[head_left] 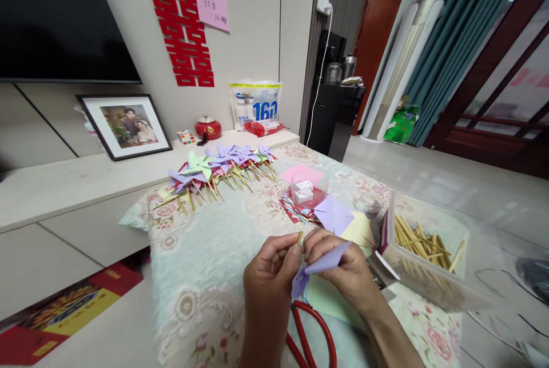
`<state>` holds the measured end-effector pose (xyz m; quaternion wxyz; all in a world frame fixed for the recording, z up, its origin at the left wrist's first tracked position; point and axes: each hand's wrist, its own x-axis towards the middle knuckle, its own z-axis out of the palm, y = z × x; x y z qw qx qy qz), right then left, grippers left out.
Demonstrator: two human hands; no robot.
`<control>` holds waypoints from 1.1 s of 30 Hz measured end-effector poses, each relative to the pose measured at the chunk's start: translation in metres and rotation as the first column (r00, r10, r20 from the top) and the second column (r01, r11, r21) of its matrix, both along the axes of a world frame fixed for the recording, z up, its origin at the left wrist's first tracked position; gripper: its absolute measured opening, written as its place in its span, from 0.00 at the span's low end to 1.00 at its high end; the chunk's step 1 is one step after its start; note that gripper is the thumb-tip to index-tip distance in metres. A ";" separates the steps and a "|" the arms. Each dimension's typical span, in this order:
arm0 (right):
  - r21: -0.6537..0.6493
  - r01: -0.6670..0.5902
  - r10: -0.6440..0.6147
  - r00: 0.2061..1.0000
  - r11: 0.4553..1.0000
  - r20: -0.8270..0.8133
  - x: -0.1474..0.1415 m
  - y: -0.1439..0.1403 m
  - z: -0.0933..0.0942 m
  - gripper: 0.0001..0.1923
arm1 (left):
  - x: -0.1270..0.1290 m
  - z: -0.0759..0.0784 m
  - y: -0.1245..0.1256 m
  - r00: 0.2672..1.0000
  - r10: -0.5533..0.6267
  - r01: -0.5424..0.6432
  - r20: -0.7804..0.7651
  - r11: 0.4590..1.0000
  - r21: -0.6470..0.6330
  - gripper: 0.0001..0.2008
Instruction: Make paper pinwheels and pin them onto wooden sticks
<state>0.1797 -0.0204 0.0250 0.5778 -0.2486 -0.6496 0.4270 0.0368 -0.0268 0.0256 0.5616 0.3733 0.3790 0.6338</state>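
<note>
Pinched in my left hand [272,268] is a thin wooden stick [300,237], only its tip showing above the fingers. My right hand [341,265] is closed on a purple paper pinwheel [328,259], whose folded blades stick out between the two hands. The hands nearly touch, and the fingers hide where stick and paper meet. Just below them lie red-handled pliers or scissors [306,334], their working end covered. Pale green paper [332,302] is under my right hand. Beyond the hands are flat purple paper squares [334,214] with cut lines.
Finished pinwheels [214,168] lie heaped at the table's far left. A clear plastic box [429,265] holding wooden sticks [424,242] stands at the right. A round clear container [309,188] sits beyond the hands, near pink paper [302,173]. Flowered cloth [197,268] covers the table.
</note>
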 end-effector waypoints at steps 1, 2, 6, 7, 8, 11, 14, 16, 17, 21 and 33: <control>0.032 0.025 -0.025 0.999 0.999 0.024 0.001 -0.001 0.002 0.02 | -0.001 0.000 -0.001 0.999 0.012 -0.010 -0.038 0.999 0.049 0.08; 0.064 0.050 -0.053 0.997 0.997 0.047 0.002 -0.002 0.003 0.03 | -0.002 0.001 -0.001 0.997 0.029 -0.022 -0.077 0.995 0.097 0.06; 0.183 0.173 -0.201 0.969 0.968 0.143 0.006 -0.006 0.007 0.07 | -0.005 0.008 -0.004 0.976 0.041 0.004 -0.216 0.979 0.203 0.04; 0.208 0.202 -0.238 0.957 0.957 0.164 0.007 -0.006 0.008 0.08 | -0.006 0.010 -0.004 0.973 0.019 0.029 -0.231 0.979 0.202 0.04; 0.232 0.228 -0.272 0.945 0.946 0.180 0.007 -0.007 0.008 0.09 | -0.007 0.011 -0.004 0.972 -0.008 0.054 -0.233 0.980 0.191 0.05; 0.295 0.291 -0.356 0.913 0.910 0.197 0.006 -0.007 0.009 0.12 | -0.008 0.010 -0.004 0.976 -0.090 0.117 -0.197 0.985 0.130 0.06; 0.335 0.328 -0.403 0.896 0.883 0.185 0.005 -0.007 0.010 0.12 | -0.008 0.006 -0.004 0.976 -0.137 0.153 -0.170 0.984 0.086 0.06; 0.340 0.344 -0.417 0.893 0.875 0.169 0.004 -0.007 0.011 0.12 | -0.008 0.006 -0.004 0.973 -0.143 0.161 -0.184 0.983 0.087 0.06; 0.337 0.351 -0.421 0.893 0.874 0.160 0.004 -0.007 0.011 0.12 | -0.007 0.006 -0.004 0.970 -0.143 0.164 -0.195 0.982 0.096 0.06; 0.322 0.379 -0.439 0.888 0.868 0.137 0.004 -0.007 0.011 0.11 | -0.007 0.011 -0.004 0.964 -0.138 0.176 -0.228 0.972 0.155 0.06; 0.283 0.364 -0.408 0.906 0.888 0.114 0.004 -0.007 0.010 0.10 | -0.007 0.015 -0.006 0.952 -0.086 0.157 -0.293 0.960 0.230 0.06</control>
